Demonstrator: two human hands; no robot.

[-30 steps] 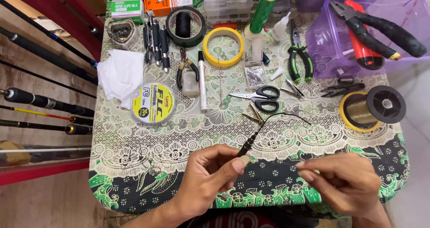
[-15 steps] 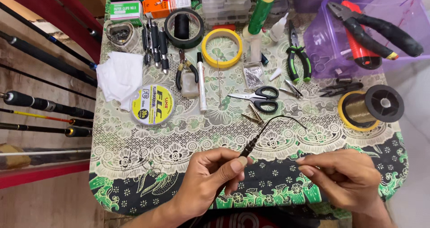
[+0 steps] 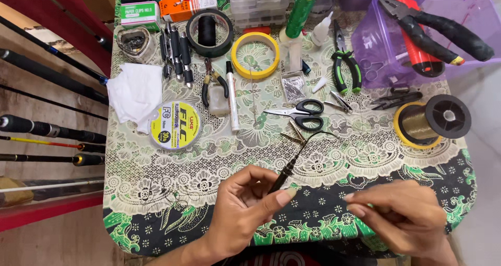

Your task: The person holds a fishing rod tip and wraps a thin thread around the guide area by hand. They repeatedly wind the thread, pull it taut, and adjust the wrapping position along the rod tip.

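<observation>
My left hand (image 3: 245,208) pinches the lower end of a thin black tube (image 3: 292,164) that runs up and right, ending in a curved black wire loop (image 3: 323,134). My right hand (image 3: 402,214) is to the right at the table's near edge, thumb and fingertips pinched together on what seems to be a very fine line, too thin to make out. Both hands hover over a small table (image 3: 156,193) covered with a green, black and white lace-pattern cloth.
Black-handled scissors (image 3: 300,112), a yellow round line spool (image 3: 176,125), a white tissue (image 3: 134,95), a yellow tape ring (image 3: 255,54), green pliers (image 3: 345,67), a spool of gold line (image 3: 430,121) and a purple tub (image 3: 417,31) with tools. Fishing rods (image 3: 47,127) lie left.
Both hands have stayed nearly in place. My right hand's fingers have shifted slightly while pinching; the black tube has kept its tilt.
</observation>
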